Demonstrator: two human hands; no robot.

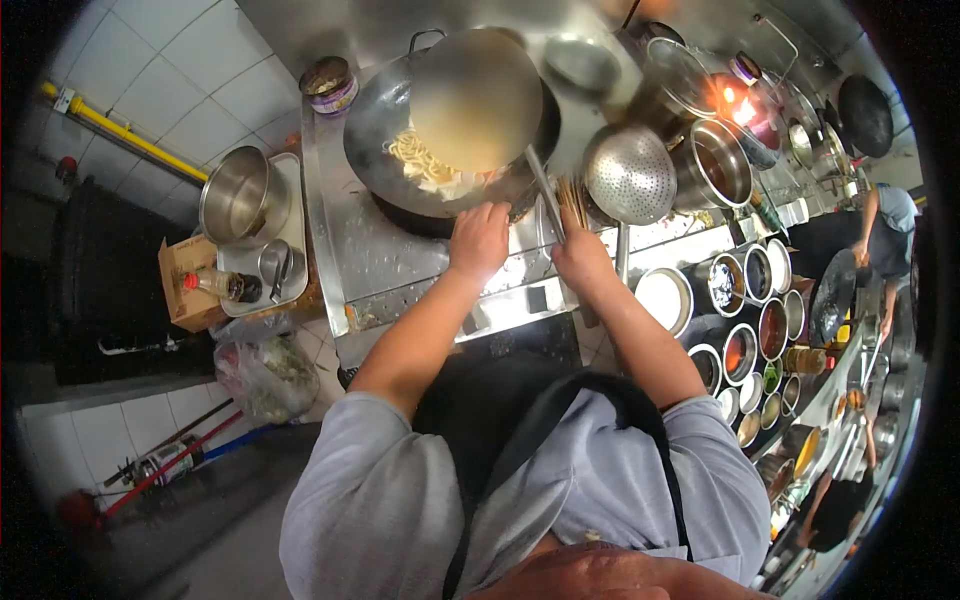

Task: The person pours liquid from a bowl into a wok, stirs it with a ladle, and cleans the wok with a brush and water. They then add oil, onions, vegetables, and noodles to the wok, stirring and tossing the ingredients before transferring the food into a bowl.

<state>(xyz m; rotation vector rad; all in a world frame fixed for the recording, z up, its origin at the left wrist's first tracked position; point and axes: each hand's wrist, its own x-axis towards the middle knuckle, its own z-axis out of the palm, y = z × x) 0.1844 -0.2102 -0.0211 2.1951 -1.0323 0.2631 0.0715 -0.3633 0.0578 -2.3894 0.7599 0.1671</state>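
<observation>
A dark wok point(370, 150) sits on the stove, with pale noodles point(425, 165) and whitish pieces in it. A blurred round patch covers much of its middle. My left hand point(480, 240) is closed at the wok's near rim and appears to grip it; the exact hold is hidden. In my right hand point(583, 262) is the long metal handle point(545, 190) of a cooking tool, slanting up over the wok. Its head is lost in the blur. A bamboo brush point(572, 200) stands just beyond my right hand, beside a perforated strainer point(630, 175).
Right of the stove are a steel pot point(712, 165), a flame point(740, 108) and several seasoning containers point(740, 352). On the left, a tray point(290, 190) bears a steel pot point(238, 195) and a bottle point(222, 284). Another person point(888, 225) works at far right.
</observation>
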